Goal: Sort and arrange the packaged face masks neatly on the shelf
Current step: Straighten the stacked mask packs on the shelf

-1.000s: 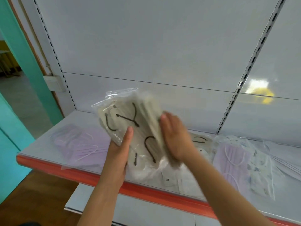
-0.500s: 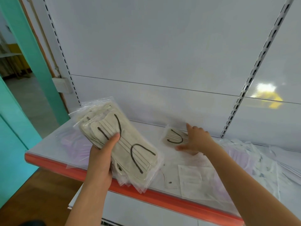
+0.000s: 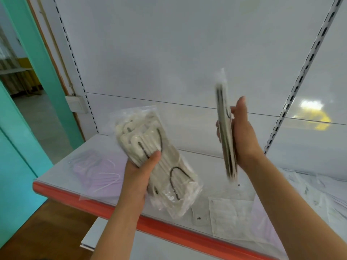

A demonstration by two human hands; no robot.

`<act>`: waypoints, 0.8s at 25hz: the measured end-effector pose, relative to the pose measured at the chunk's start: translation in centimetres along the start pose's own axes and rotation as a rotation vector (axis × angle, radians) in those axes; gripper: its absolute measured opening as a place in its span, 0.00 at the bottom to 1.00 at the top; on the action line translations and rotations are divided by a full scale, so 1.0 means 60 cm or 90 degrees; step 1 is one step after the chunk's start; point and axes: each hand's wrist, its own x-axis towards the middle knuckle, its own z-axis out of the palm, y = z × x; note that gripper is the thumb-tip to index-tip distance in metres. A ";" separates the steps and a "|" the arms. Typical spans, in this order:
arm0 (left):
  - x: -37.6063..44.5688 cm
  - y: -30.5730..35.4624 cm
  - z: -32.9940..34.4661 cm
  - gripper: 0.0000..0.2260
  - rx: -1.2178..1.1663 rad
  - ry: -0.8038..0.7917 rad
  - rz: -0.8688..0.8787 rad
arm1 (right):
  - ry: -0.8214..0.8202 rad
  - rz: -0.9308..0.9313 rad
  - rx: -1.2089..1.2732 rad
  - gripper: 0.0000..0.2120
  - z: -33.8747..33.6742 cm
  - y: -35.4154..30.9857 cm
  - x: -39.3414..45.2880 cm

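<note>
My left hand (image 3: pixel 139 172) grips a stack of clear packets of beige masks with black ear loops (image 3: pixel 169 166), held tilted above the front of the white shelf (image 3: pixel 202 166). My right hand (image 3: pixel 241 134) holds another beige mask packet (image 3: pixel 225 128) upright and edge-on, lifted well above the shelf, thumb on one face and fingers on the other. A packet of purple masks (image 3: pixel 97 173) lies flat at the shelf's left end. More packets, purple and patterned (image 3: pixel 309 196), lie in a loose pile at the right.
The shelf has a red front strip (image 3: pixel 169 229) and a white back panel with slotted uprights (image 3: pixel 300 76). A flat white packet (image 3: pixel 231 216) lies near the front edge under my right forearm. A teal door frame (image 3: pixel 37 53) stands at the left.
My right hand has picked the beige packet up from the back of the shelf and raised it upright. My left hand has kept its stack, shifted slightly right.
</note>
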 end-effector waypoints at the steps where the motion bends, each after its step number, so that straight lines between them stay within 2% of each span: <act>1: 0.002 0.001 0.018 0.18 0.008 -0.035 0.016 | -0.002 -0.004 -0.048 0.24 0.018 0.005 -0.010; 4: -0.003 0.001 0.074 0.26 0.011 -0.186 0.013 | 0.076 -0.069 -0.275 0.14 0.054 0.040 -0.047; 6: -0.011 -0.009 0.108 0.31 0.058 -0.256 0.007 | 0.093 -0.091 -0.244 0.13 0.036 0.051 -0.062; 8: -0.015 -0.019 0.135 0.25 0.100 -0.261 0.049 | 0.027 -0.047 -0.076 0.13 -0.007 0.037 -0.074; 10: -0.020 -0.024 0.166 0.19 0.122 -0.285 0.087 | -0.064 -0.015 0.057 0.24 -0.069 0.013 -0.084; 12: -0.026 -0.033 0.192 0.19 0.160 -0.364 0.088 | -0.122 -0.036 0.017 0.37 -0.131 -0.004 -0.093; 14: -0.038 -0.048 0.210 0.19 0.202 -0.428 0.056 | -0.146 -0.028 -0.021 0.39 -0.181 0.001 -0.098; 17: -0.063 -0.092 0.221 0.26 0.227 -0.468 0.004 | -0.196 0.020 -0.097 0.49 -0.225 0.036 -0.105; 18: -0.074 -0.104 0.226 0.25 0.242 -0.469 0.002 | -0.222 0.030 -0.119 0.48 -0.229 0.041 -0.106; 20: -0.088 -0.111 0.236 0.21 0.282 -0.430 0.028 | -0.245 0.027 -0.136 0.39 -0.235 0.047 -0.103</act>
